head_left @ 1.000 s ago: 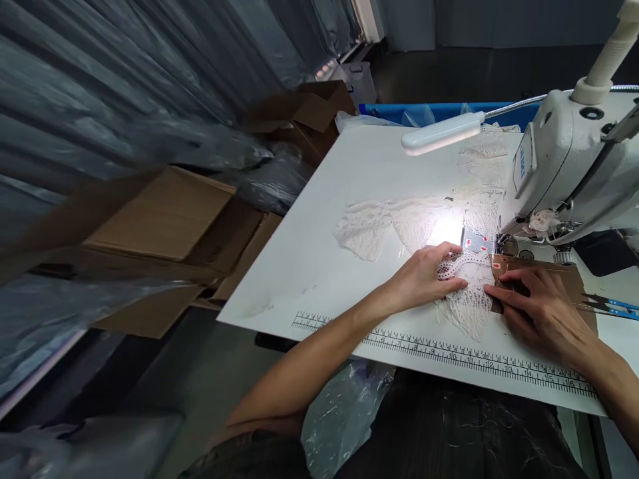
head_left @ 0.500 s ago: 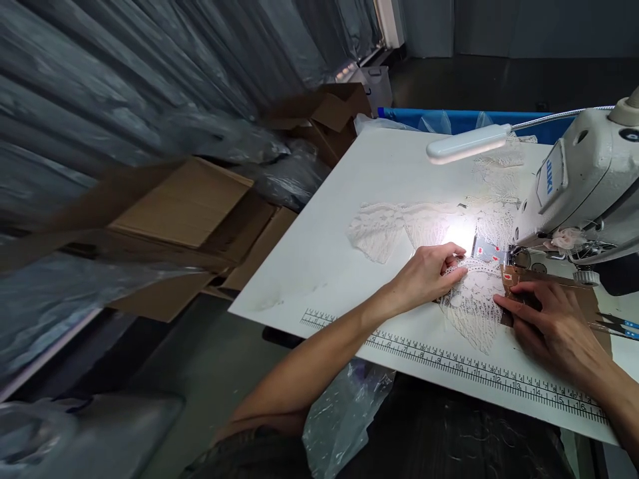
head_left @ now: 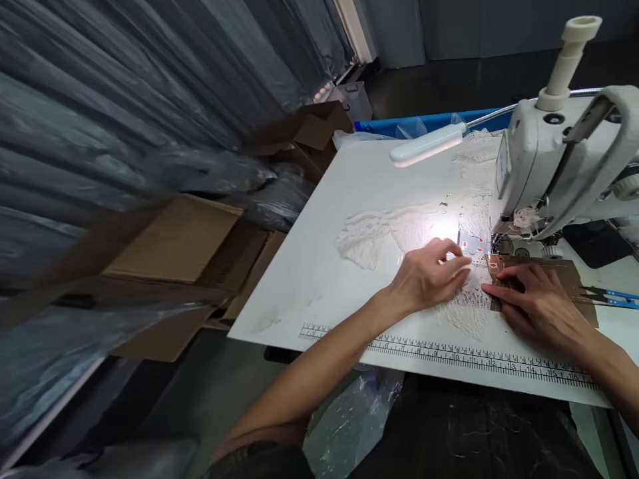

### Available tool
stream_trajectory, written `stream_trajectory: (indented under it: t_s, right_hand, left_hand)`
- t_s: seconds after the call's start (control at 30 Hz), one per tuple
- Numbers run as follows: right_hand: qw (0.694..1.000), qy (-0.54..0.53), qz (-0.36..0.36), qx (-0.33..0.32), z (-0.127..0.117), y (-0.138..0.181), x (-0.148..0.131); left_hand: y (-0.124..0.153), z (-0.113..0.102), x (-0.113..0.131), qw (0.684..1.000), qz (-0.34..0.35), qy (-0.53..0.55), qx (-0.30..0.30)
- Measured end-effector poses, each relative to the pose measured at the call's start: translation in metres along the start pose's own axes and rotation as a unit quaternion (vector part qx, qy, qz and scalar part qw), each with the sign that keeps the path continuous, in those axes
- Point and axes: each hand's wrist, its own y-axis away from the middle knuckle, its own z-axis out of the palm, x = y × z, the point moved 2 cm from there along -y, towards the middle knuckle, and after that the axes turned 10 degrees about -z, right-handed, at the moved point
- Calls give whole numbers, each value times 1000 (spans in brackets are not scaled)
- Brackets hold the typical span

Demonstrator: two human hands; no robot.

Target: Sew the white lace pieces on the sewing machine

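one limp, off-white lace piece [head_left: 472,311] lies between the left hand [head_left: 430,276] and the right hand [head_left: 542,307], partly hidden by the left, its openwork band running down to a thready, tapering end. the left hand is half curled, thumb and forefinger nearly meeting over the lace; whether they pinch it, i cannot tell. the right hand lies low, fingers loosely spread and gripping nothing, the forefinger's tip at the lace's edge, its palm over a flat brown sheet [head_left: 569,276]. ahead of the right hand stands a glossy white sewing machine [head_left: 534,143]; to its right, slim blue-handled snips [head_left: 616,299]. scalloped lace [head_left: 367,243] spreads on the smooth worktop [head_left: 299,286], ahead and left of the left hand.
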Motion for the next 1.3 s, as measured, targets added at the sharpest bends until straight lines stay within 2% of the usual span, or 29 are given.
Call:
stream_trajectory:
  t_s: [0.07, 0.1, 0.2, 0.3, 0.47, 0.63, 0.77, 0.97, 1.3]
  right_hand:
    - [1000, 2, 0, 4, 0, 0, 0]
    - [1000, 3, -2, 10, 0, 0, 0]
    - [1000, 0, -6, 19, 1, 0, 0]
    - [1000, -7, -4, 15, 1, 1, 0]
    - [1000, 1, -2, 5, 2, 0, 3]
    - [1000, 26, 3, -9, 1, -7, 14]
    - [1000, 12, 6, 14, 2, -8, 18]
    - [999, 17, 24, 27, 6, -7, 14]
    - [997, 11, 35, 62, 8, -5, 12]
  left_hand:
    - [-3, 7, 6, 991, 127, -25, -22]
    - [-6, 10, 8, 985, 165, -41, -40]
    - [-11, 18, 9, 968, 200, -95, -120]
    - [-12, 21, 9, 957, 185, -131, -182]
    - [-14, 18, 13, 958, 141, -175, -176]
    - [-31, 16, 12, 948, 161, -205, -183]
    - [-38, 15, 9, 953, 152, -177, -192]
    - [-31, 18, 1, 969, 108, -114, -191]
    - [-28, 24, -1, 976, 81, -75, -186]
